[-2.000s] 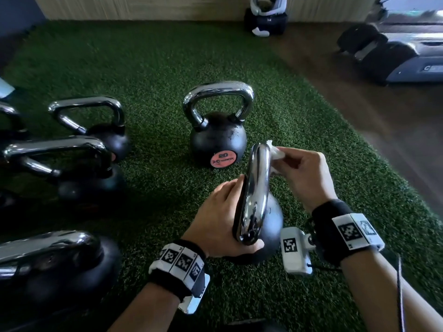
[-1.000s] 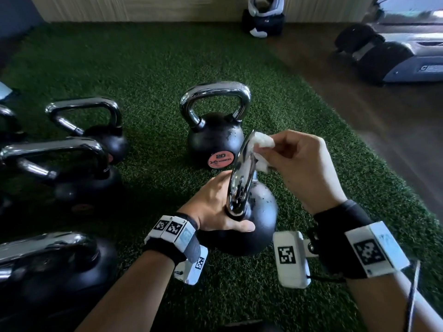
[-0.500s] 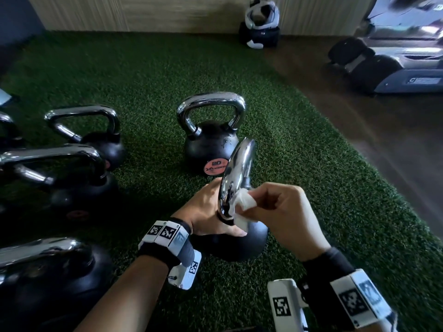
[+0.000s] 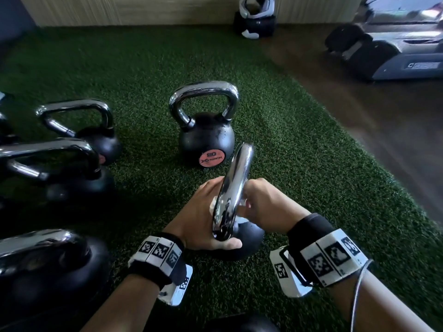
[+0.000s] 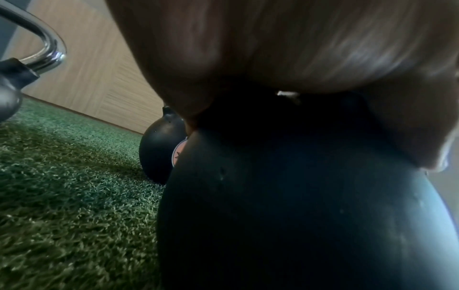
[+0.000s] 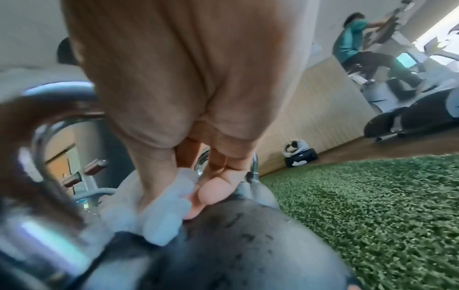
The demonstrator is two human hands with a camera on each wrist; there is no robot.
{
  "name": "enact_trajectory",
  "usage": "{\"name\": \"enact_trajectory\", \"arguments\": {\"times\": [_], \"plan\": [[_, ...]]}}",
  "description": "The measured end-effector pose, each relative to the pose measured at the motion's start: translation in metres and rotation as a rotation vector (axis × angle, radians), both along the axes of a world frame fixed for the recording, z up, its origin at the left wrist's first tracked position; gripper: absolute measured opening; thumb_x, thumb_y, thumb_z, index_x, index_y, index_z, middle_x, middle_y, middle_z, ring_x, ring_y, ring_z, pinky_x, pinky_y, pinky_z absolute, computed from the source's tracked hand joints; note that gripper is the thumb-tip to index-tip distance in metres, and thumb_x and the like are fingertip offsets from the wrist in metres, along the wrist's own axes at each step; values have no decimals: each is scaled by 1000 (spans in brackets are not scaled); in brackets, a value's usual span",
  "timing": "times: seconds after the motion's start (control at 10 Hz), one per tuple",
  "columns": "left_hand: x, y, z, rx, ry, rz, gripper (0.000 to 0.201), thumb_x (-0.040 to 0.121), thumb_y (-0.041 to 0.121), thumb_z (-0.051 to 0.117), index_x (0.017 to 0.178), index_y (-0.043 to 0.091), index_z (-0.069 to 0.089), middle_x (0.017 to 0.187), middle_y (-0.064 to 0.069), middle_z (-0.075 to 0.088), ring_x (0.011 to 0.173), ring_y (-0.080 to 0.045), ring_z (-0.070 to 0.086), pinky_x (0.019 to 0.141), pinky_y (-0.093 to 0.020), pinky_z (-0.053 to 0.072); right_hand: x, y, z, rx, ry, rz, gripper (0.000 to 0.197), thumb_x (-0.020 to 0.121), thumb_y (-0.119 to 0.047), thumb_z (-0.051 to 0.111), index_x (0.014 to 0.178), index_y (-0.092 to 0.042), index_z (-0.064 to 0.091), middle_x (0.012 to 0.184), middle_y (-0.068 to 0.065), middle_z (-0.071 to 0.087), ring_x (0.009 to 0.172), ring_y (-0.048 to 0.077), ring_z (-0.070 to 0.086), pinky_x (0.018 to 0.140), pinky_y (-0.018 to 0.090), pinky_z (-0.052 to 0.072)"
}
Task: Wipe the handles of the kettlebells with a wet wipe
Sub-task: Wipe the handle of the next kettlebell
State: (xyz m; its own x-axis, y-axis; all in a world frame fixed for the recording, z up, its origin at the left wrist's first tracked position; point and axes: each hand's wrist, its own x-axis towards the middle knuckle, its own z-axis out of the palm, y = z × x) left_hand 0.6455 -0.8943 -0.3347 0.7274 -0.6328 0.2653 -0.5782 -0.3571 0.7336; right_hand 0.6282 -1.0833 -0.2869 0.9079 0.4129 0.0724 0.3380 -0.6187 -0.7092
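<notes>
A black kettlebell with a chrome handle stands on the green turf in front of me. My left hand grips it at the near base of the handle, thumb lying across the top of the ball. My right hand reaches in from the right and pinches a white wet wipe against the low part of the handle. In the right wrist view the crumpled wet wipe sits between thumb and fingers of the right hand, just above the ball. The left wrist view shows my palm over the ball.
Another kettlebell with a pink label stands just behind. Several more kettlebells line the left side. Wood floor and a gym machine lie to the right, and a black-and-white object sits by the wall. A person exercises far off.
My right hand has carried the wipe from the top of the handle down its side to the base near the ball. My left hand keeps its grip.
</notes>
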Motion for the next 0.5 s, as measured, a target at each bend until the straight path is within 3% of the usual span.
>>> {"name": "enact_trajectory", "arguments": {"times": [0.1, 0.2, 0.3, 0.4, 0.5], "plan": [[5, 2, 1, 49, 75, 4, 102, 59, 49, 93, 130, 76, 24, 139, 11, 46, 138, -28, 50, 113, -56, 42, -2, -2, -4, 64, 64, 11, 21, 89, -3, 74, 86, -23, 76, 66, -38, 63, 64, -12, 62, 63, 9, 45], [-2, 2, 1, 91, 70, 24, 110, 57, 53, 91, 127, 83, 12, 140, 31, 30, 143, -22, 42, 120, -52, 36, -8, -3, -2, 176, 145, 34, 19, 92, -12, 73, 83, -28, 79, 83, -12, 78, 76, 14, 74, 72, 40, 59], [-3, 5, 0, 98, 74, 24, 109, 55, 62, 85, 129, 85, 8, 142, 35, 25, 143, -19, 39, 120, -51, 35, -10, -1, -1, 215, 160, 10, 57, 92, 0, 70, 54, -43, 67, 57, -28, 63, 54, -7, 59, 58, 8, 43], [-5, 3, 3, 81, 125, 47, 115, 53, 56, 90, 120, 91, 3, 141, 34, 25, 145, -15, 37, 124, -43, 31, -9, 3, -4, 279, 181, 29, 47, 92, 1, 70, 68, -38, 69, 68, -22, 71, 62, -8, 60, 62, 14, 47], [-8, 2, 4, 113, 192, 55, 115, 48, 59, 86, 125, 84, 4, 150, 20, 35, 147, -19, 36, 124, -41, 29, -13, 5, -10, 472, 283, 14, 38, 92, 8, 67, 83, -27, 76, 82, -12, 78, 78, 1, 71, 73, 19, 55]]}}
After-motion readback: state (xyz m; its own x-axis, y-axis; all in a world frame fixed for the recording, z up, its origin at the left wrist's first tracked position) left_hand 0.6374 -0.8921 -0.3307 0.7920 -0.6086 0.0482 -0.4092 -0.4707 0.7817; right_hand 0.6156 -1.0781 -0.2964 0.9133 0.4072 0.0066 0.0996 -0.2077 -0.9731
